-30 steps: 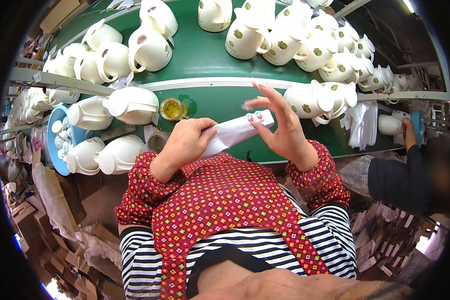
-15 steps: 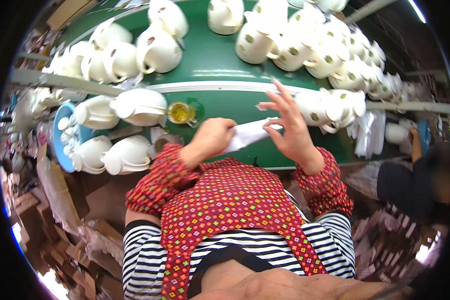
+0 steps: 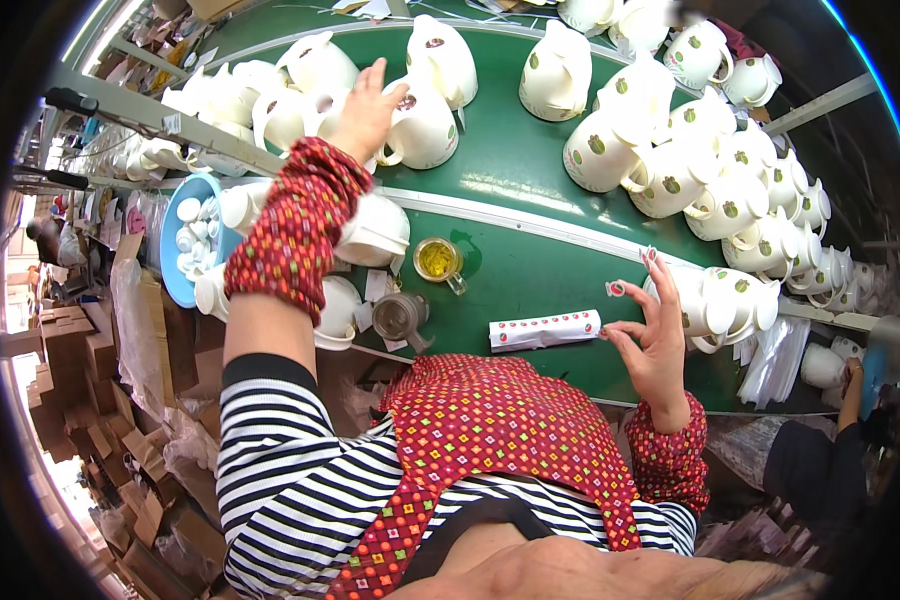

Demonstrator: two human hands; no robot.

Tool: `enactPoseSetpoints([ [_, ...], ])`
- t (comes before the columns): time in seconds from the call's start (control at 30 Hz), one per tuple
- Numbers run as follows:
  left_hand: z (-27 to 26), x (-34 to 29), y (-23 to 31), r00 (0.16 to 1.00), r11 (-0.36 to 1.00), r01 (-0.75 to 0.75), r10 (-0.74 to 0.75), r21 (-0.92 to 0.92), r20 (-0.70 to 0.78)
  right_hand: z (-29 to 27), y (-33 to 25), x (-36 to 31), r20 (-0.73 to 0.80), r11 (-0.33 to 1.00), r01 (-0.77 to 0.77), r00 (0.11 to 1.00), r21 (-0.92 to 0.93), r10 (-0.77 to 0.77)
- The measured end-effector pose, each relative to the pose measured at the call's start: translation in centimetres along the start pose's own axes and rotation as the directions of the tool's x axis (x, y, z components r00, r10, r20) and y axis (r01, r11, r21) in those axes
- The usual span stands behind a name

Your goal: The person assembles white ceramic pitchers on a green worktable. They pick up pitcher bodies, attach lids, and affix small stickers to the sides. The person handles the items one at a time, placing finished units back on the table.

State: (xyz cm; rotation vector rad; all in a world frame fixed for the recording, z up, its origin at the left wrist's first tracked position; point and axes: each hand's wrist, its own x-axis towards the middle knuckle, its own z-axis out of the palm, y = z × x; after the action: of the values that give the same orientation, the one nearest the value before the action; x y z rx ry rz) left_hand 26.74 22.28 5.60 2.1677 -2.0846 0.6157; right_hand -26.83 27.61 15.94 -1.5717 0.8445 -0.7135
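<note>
Grip, left hand [image 3: 362,115]: fingers spread beside a white pitcher [image 3: 425,128]; contact cannot be told. Right hand [image 3: 655,345]: thumb and forefinger close together at right end of white sticker sheet [image 3: 545,331], lying on green worktop [image 3: 500,240]; cannot tell whether they pinch it. Round red sticker [image 3: 615,289] at another fingertip.

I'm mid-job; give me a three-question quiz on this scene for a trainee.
1. True or false: the left hand is nearer the spotted paper than the right hand is.
2. The basin beside the left arm is: A) red, B) blue, C) yellow.
3. What stands around the left hand?

Key: 1. False. 2. B. 3. White jugs.
</note>
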Motion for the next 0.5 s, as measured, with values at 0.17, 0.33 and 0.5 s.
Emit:
enactPoseSetpoints([
  [0.17,0.2,2.8,-3.9,0.891,0.991,-0.131,0.124,-0.016,0.437,1.0,-1.3,-0.4,-0.032,1.0,0.004,0.999,-0.024,-0.004],
  [0.33,1.4,5.3,-2.1,0.874,0.937,-0.039,0.2,-0.346,0.443,2.1,-2.8,-0.3,-0.072,0.999,0.001,0.997,-0.039,-0.004],
  [0.5,5.2,4.2,0.5,0.94,0.825,-0.127,0.277,-0.551,0.199,4.0,-4.0,0.2,-0.113,0.997,0.058,0.992,-0.056,-0.064],
])
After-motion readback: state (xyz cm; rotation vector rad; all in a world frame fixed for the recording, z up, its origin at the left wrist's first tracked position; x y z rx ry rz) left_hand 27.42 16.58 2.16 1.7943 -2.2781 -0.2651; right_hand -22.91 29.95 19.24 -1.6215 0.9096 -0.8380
